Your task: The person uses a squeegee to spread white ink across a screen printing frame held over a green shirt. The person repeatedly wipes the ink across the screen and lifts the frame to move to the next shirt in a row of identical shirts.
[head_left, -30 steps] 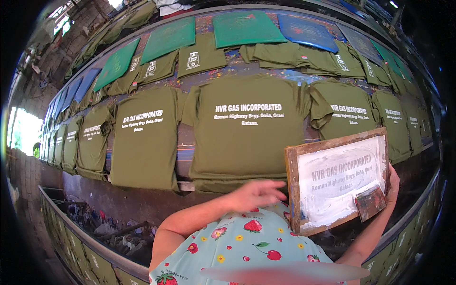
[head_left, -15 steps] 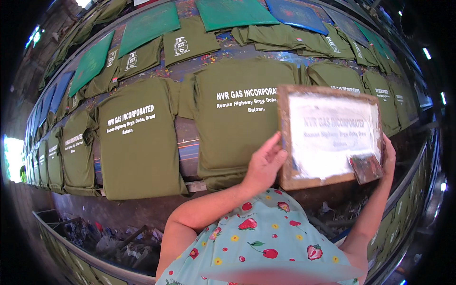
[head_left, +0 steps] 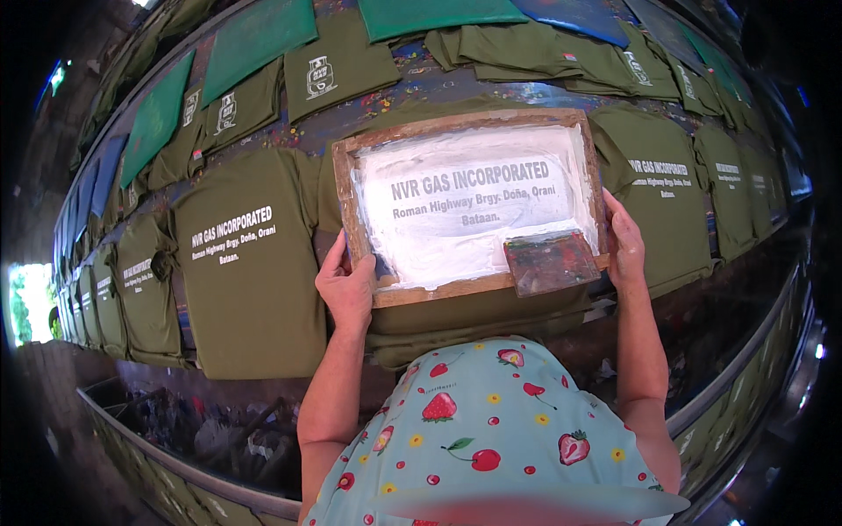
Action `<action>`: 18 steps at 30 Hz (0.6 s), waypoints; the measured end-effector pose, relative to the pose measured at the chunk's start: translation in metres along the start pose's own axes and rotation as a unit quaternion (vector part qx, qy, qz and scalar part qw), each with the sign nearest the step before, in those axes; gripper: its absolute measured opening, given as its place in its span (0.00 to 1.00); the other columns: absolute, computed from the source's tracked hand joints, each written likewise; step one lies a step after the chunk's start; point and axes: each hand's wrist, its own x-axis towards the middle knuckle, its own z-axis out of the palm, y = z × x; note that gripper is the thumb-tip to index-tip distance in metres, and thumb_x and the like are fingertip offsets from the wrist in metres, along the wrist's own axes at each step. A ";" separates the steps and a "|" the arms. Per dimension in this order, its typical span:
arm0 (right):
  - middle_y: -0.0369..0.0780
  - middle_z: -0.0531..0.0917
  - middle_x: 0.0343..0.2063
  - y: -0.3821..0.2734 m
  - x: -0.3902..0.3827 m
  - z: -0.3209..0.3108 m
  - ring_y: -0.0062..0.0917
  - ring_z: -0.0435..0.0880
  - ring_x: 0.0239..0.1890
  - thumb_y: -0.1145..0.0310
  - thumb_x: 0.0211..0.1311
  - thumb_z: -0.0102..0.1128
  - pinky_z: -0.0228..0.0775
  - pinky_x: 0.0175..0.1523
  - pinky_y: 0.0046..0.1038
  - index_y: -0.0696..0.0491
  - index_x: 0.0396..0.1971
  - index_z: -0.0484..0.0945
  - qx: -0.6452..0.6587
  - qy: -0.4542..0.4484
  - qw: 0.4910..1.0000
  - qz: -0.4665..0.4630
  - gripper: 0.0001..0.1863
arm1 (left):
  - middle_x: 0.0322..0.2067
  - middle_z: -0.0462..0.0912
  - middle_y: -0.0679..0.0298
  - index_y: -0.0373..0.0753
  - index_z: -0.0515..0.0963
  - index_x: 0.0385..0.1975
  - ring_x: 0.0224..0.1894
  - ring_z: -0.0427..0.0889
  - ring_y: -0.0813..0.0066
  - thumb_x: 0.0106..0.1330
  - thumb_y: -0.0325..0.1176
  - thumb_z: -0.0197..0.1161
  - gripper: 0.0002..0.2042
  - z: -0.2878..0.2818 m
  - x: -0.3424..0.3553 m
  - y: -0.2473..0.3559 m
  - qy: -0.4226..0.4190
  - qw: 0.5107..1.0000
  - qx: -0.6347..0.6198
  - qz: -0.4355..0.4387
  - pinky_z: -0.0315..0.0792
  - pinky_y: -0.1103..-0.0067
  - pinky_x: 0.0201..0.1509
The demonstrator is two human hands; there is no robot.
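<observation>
The left hand [head_left: 346,289] and right hand [head_left: 625,244] grip opposite sides of a wooden-framed screen [head_left: 465,197] over an olive shirt [head_left: 491,320] on a paint-speckled table [head_left: 417,81], a bright opening [head_left: 32,302] at the dim room's [head_left: 53,394] left.

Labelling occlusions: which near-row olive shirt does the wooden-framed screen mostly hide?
The middle shirt: only its edges show around the wooden-framed screen. Its left neighbour and right neighbour both show white lettering.

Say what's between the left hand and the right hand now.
In the head view: the wood-framed screen, spanning from left hand to right hand, with a dark flat block over its lower right part.
</observation>
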 end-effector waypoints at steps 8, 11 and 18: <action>0.47 0.72 0.77 0.027 0.011 -0.010 0.33 0.72 0.78 0.60 0.87 0.53 0.59 0.83 0.35 0.66 0.80 0.63 -0.063 0.017 0.998 0.028 0.34 | 0.60 0.87 0.55 0.24 0.76 0.72 0.57 0.87 0.74 0.66 0.12 0.68 0.31 0.003 0.015 -0.002 0.015 0.999 0.035 -0.029 0.80 0.77 0.64; 0.48 0.71 0.78 0.032 0.010 -0.011 0.33 0.72 0.78 0.62 0.87 0.52 0.61 0.82 0.35 0.66 0.81 0.61 -0.058 0.021 0.997 0.037 0.33 | 0.62 0.87 0.54 0.24 0.75 0.72 0.58 0.87 0.73 0.66 0.11 0.68 0.31 0.004 0.015 0.002 0.018 0.997 0.051 -0.052 0.80 0.77 0.64; 0.47 0.70 0.79 0.032 0.009 -0.008 0.31 0.70 0.79 0.65 0.88 0.49 0.57 0.83 0.34 0.66 0.81 0.62 -0.050 0.034 0.997 0.053 0.31 | 0.63 0.86 0.52 0.23 0.74 0.72 0.60 0.87 0.72 0.66 0.10 0.68 0.31 0.007 0.013 0.000 0.025 0.997 0.046 -0.058 0.80 0.76 0.66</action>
